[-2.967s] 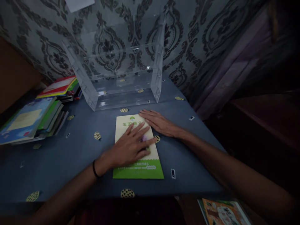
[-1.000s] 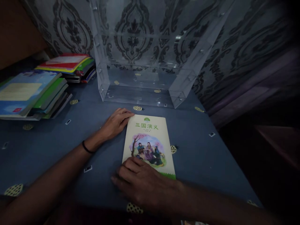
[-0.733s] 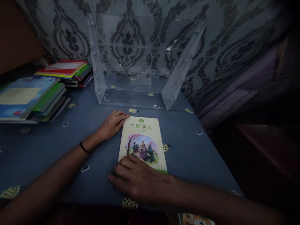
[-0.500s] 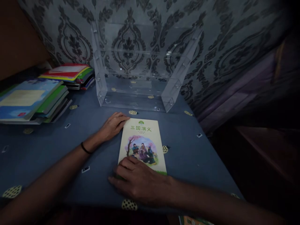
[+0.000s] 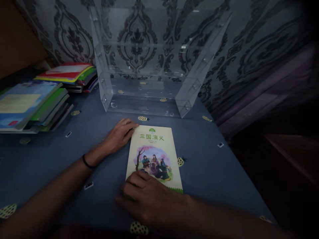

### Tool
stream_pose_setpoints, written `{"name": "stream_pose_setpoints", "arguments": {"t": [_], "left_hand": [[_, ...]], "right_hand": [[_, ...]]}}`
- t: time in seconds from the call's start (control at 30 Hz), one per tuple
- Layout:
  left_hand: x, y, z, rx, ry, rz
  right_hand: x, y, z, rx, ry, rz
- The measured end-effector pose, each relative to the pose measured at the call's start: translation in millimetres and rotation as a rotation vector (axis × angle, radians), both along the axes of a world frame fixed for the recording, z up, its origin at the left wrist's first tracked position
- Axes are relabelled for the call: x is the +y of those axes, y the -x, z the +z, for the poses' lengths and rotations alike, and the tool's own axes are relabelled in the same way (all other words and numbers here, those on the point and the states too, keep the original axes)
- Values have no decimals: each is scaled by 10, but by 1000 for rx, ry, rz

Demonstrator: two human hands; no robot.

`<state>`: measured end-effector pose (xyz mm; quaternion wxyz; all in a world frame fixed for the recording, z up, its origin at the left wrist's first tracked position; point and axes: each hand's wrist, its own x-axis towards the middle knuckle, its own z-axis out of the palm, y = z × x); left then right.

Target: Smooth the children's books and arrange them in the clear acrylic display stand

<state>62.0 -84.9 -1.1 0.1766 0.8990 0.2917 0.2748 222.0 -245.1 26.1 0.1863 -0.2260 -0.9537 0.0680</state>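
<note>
A thin cream-coloured book (image 5: pixel 153 149) lies face up on the table, with green Chinese characters and a picture of robed figures under a pink tree. My left hand (image 5: pixel 122 134), a black band on its wrist, holds the book's upper left corner with its fingers together. Across the lower left part of the cover rests my right hand (image 5: pixel 149 197), fingers curled at the book's edge. The lower left corner of the book and some fingertips of the right hand are hidden.
A clear acrylic tiered rack (image 5: pixel 144 106) stands behind the book, against the patterned wall covering (image 5: pixel 137 39). At the left are two book stacks, one topped by a blue book (image 5: pixel 27 99), the other by a red one (image 5: pixel 67 71). Pineapple-print blue cloth (image 5: pixel 206 186) covers the table.
The view has shifted slightly, so the rack and the book look a little larger. Both hands keep the same places on the book.
</note>
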Motion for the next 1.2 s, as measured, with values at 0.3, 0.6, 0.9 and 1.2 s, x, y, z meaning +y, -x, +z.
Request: {"name": "stream_pose_setpoints", "arguments": {"t": [0.3,0.6,0.9,1.2], "left_hand": [[-10,4,15,-16,-27,-27],[-3,7,-11,-3,-22,-34],[-20,1,-18,9,-26,-21],[-24,4,9,26,-20,-23]], "right_hand": [[10,0,16,8,12,-1],[17,-23,52,-48,120,23],[7,-49,149,-36,235,-48],[35,-53,-35,-10,212,-186]]}}
